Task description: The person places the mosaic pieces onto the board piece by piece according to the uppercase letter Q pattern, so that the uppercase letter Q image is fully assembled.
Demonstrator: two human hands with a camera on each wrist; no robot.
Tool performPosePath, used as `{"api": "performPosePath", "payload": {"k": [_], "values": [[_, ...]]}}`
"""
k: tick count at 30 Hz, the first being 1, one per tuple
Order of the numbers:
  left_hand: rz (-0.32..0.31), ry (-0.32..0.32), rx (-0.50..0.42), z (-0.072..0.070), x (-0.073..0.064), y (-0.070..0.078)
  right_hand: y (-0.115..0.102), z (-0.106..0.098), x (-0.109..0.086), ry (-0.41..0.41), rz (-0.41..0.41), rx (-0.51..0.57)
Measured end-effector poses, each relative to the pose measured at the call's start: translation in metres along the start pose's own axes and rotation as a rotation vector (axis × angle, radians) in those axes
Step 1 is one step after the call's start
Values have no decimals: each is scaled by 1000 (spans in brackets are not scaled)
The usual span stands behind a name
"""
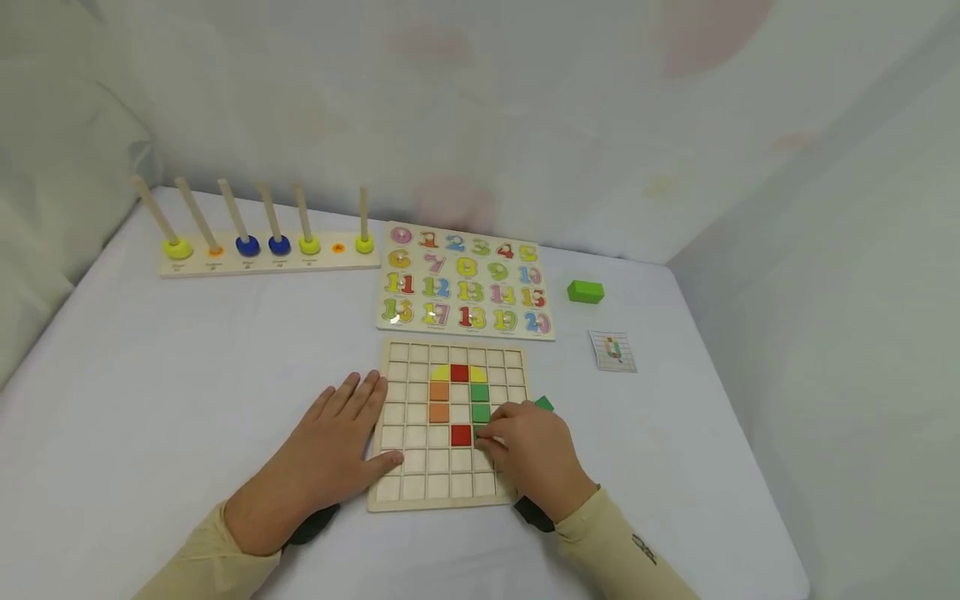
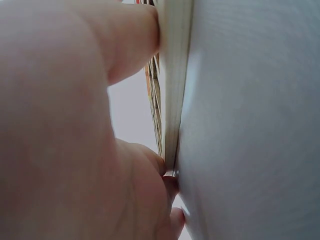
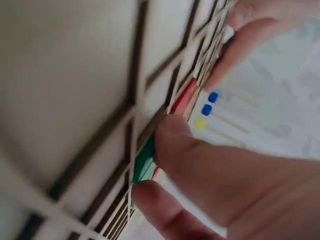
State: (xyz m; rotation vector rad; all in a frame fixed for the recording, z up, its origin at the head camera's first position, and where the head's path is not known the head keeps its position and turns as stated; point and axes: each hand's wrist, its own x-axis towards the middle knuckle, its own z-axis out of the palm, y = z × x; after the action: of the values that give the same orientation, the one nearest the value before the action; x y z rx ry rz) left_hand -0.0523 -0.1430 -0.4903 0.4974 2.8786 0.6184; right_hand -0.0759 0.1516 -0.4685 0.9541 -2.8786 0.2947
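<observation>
A wooden grid board [image 1: 426,486] lies in front of me, with red, yellow, orange and green tiles set in a ring in its cells. My left hand [image 1: 330,442] rests flat at its left edge, fingers straight and thumb over the border; the left wrist view shows fingers against the board's side [image 2: 176,85]. With thumb and finger, my right hand [image 1: 536,450] pinches a green tile [image 3: 145,156] at a cell just right of the lower red tile [image 1: 461,435]. Fingers partly hide that tile. Another green piece [image 1: 544,403] shows partly behind the right hand.
Behind the board lies a number puzzle [image 1: 448,290]. A peg stand [image 1: 262,263] with coloured beads stands at the back left. To the right are a bright green block [image 1: 585,292] and a small picture card [image 1: 613,352]. White cloth walls rise behind the table.
</observation>
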Motion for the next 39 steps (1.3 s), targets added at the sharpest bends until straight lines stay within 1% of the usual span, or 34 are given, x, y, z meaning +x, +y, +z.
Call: {"api": "performPosePath", "payload": {"k": [2,4,5,6,9,10,11,13,17,21,26,29,32,35,37,39], "values": [[2,0,-3,0,0,0,1,-2,4,-29,-13,-18],[-4,-4,6,-2,-1,2,5,-6,6,-53,22,-11],[-9,-10,11,-4,-2,3,9,-8,6,-58,57,1],[-13,-16,18,-4,-2,4,14,-10,5,-62,111,9],[-18,-32,36,-3,-3,4,33,-13,1,-53,326,9],[-19,-33,40,-3,-4,4,40,-13,-2,-53,380,8],[-19,-35,40,-3,-4,3,47,-12,-4,-67,422,7],[-20,-37,40,-2,-3,2,58,-12,-8,-106,457,-1],[-24,-35,33,-2,-3,0,68,-11,-14,-138,463,40],[-23,-25,27,-1,-3,-3,69,-12,-17,-123,475,47],[-14,-9,29,1,-3,-5,72,-12,-17,-104,436,48],[-10,-6,27,1,-3,-4,75,-14,-17,-126,428,45],[-3,-6,28,1,-2,-3,77,-19,-17,-160,457,23],[1,-10,30,0,0,-1,75,-25,-16,-153,479,16],[3,-9,31,-1,1,1,67,-28,-13,-123,453,42],[-1,-10,32,-1,1,1,53,-27,-7,-83,373,77]]}}
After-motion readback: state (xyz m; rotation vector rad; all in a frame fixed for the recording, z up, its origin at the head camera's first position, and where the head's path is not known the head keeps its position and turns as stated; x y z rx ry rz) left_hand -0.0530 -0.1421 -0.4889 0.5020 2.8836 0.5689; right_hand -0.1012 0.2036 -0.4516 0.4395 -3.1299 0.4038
